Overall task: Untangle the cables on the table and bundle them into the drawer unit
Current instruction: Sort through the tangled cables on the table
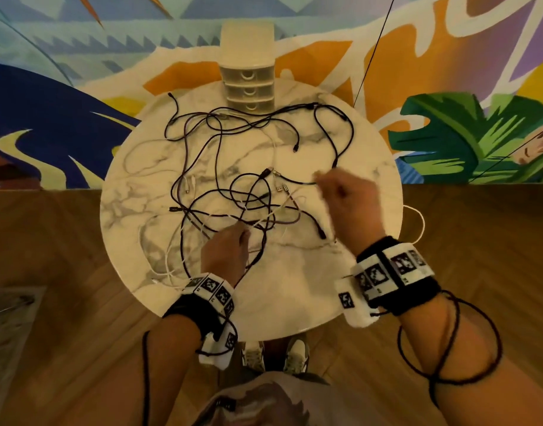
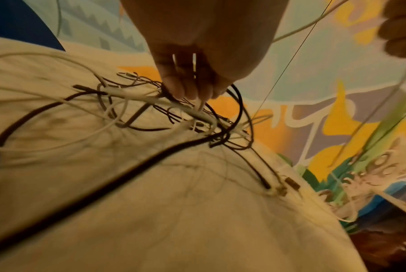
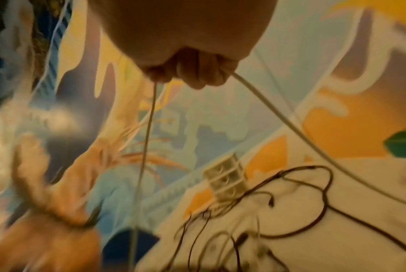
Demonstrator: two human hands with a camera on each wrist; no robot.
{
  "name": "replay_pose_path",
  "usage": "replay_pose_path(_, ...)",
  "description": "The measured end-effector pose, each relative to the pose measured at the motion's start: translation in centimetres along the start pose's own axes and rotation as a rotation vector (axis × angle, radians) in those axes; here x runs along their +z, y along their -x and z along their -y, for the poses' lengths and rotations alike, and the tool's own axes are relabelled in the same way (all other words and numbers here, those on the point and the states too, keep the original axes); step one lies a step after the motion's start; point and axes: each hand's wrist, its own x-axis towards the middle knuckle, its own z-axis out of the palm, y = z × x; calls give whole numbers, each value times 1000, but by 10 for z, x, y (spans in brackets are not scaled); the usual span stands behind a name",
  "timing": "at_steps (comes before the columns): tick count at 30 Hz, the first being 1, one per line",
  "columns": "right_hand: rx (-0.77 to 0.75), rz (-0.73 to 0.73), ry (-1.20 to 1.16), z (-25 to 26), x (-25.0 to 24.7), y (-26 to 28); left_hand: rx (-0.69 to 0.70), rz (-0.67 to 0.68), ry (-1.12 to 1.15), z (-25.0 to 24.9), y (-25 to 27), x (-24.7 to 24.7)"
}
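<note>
Right hand (image 1: 347, 195) gripped white cable (image 3: 278, 117), raised; left hand (image 1: 225, 250) pinched tangle (image 1: 248, 207) below. Nothing bundled; drawer unit (image 1: 248, 84) beyond, closed.

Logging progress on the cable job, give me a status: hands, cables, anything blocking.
Right hand grips a white cable, lifted. Left hand fingers in the tangle, pinching white strands. Drawer unit shut, cables across its front.

Round marble table (image 1: 295, 287) on a wooden floor (image 1: 64, 256). Tangled dark and white cables (image 1: 248, 195) cover its centre. A drawer unit (image 1: 248, 84) stands at the far edge.
</note>
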Motion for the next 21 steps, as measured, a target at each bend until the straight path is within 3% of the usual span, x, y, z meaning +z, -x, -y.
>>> replay_pose_path(1, 30, -41, -29, -5, -8, -5, -16, 16, -5, 3, -3, 0)
replay_pose_path(5, 120, 274, -26, -17, -17, -1, -141, 245, 42, 29, -4, 15)
replay_pose_path(8, 188, 314, -51, -23, -17, 8, -171, 285, 197, 38, -5, 15)
replay_pose_path(11, 225, 327, 59, -38, -12, 12, -151, 95, 313, 31, -14, -9)
replay_pose_path(13, 238, 363, 187, -50, -4, 16, 33, -114, 277, 14, -15, -26)
replay_pose_path(15, 250, 406, 241, -62, 3, 21, 189, -220, 209, -5, -18, -38)
replay_pose_path(19, 317, 466, 205, -78, 9, 38, -43, -332, 340, 8, -53, -72)
replay_pose_path(21, 378, 390, 187, -98, 7, 55, -174, -118, 278, 10, -68, -94)
